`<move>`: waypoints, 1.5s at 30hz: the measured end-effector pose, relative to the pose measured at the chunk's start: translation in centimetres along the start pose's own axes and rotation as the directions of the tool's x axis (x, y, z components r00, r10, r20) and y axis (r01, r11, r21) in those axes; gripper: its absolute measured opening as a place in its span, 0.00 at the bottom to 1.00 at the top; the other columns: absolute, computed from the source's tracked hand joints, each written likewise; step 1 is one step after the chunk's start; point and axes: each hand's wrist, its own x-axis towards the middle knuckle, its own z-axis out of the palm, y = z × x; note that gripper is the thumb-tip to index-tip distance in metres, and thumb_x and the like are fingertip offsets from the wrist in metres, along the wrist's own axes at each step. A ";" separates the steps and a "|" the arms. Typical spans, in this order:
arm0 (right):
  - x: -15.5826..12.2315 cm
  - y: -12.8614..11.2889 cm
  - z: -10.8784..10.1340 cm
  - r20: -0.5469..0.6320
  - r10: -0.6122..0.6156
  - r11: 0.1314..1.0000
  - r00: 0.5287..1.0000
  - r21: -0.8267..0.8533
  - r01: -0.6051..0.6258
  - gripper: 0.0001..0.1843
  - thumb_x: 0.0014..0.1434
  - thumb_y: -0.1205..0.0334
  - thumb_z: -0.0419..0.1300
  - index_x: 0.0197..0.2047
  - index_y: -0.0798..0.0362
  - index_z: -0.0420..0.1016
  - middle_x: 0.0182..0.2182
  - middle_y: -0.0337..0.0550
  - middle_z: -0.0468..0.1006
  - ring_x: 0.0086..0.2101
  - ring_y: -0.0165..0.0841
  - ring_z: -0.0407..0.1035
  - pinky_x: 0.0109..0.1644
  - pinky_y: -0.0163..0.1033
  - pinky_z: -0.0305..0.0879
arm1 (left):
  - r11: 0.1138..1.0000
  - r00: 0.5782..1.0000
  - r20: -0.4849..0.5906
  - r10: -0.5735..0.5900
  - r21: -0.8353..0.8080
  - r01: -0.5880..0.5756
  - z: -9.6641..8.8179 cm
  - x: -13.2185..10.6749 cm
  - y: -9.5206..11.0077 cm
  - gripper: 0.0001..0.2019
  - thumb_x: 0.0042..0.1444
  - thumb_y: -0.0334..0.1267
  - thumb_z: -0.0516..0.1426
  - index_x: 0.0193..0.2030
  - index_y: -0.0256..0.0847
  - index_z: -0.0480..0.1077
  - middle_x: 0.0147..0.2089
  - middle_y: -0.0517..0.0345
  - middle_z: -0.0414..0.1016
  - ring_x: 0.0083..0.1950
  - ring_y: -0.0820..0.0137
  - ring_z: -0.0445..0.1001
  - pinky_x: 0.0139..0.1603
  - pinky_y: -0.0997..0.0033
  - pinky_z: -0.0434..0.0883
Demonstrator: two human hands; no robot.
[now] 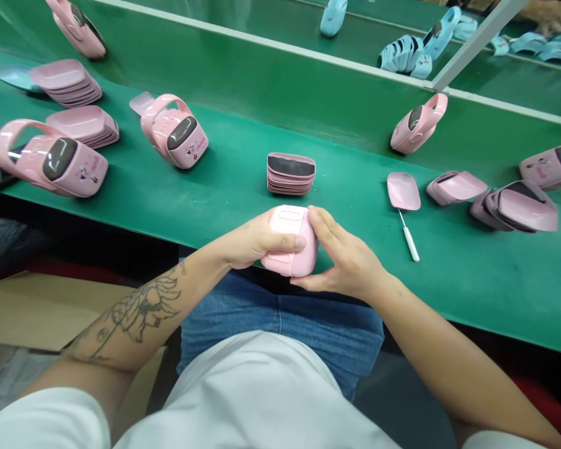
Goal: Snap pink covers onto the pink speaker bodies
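Note:
A rounded pink plastic case [287,265] is held over the front edge of the green bench. My left hand [252,240] wraps round its left side, with the thumb lying across the face. On the other side, my right hand [348,259] spans the right end, fingertips at the upper edge and thumb at the lower one. Just beyond the case stands a stack of pink covers [290,184], the top one with a dark panel. To the right lies a white-handled screwdriver [411,244], its shaft reaching a loose pink cover [403,191].
Pink handled units stand at left [81,168], centre left [187,146] and against the back panel [414,128]. More cover stacks lie left [86,125] and right [518,209]. Blue parts [402,55] sit beyond the green divider. Cardboard [42,308] is below at left.

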 end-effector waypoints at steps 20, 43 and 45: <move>0.2 -1.4 -1.0 0.071 0.156 0.973 0.985 0.163 -0.166 0.67 0.60 0.44 0.75 0.84 0.47 0.34 0.80 0.63 0.50 0.78 0.56 0.50 0.78 0.69 0.57 | 0.989 0.992 -0.101 -0.077 -0.136 0.063 0.7 -0.2 -0.2 0.35 0.49 0.48 0.77 0.61 0.38 0.76 0.55 0.43 0.82 0.50 0.60 0.81 0.49 0.65 0.78; -0.1 -4.1 -1.4 0.020 0.166 0.983 0.986 0.080 -0.167 0.66 0.58 0.40 0.75 0.84 0.47 0.37 0.72 0.65 0.63 0.70 0.61 0.63 0.70 0.70 0.67 | 0.977 0.997 -0.067 -0.041 -0.211 0.026 1.7 -2.3 -0.7 0.41 0.45 0.41 0.78 0.65 0.41 0.69 0.57 0.44 0.79 0.52 0.58 0.80 0.51 0.61 0.78; -0.1 -4.2 -1.5 0.051 0.187 0.978 0.981 0.086 -0.191 0.66 0.59 0.42 0.75 0.84 0.45 0.36 0.71 0.64 0.61 0.70 0.61 0.62 0.69 0.71 0.68 | 0.981 0.999 -0.041 -0.031 -0.195 0.023 1.9 -2.2 -0.7 0.40 0.45 0.42 0.78 0.63 0.40 0.70 0.56 0.44 0.80 0.51 0.58 0.81 0.50 0.61 0.78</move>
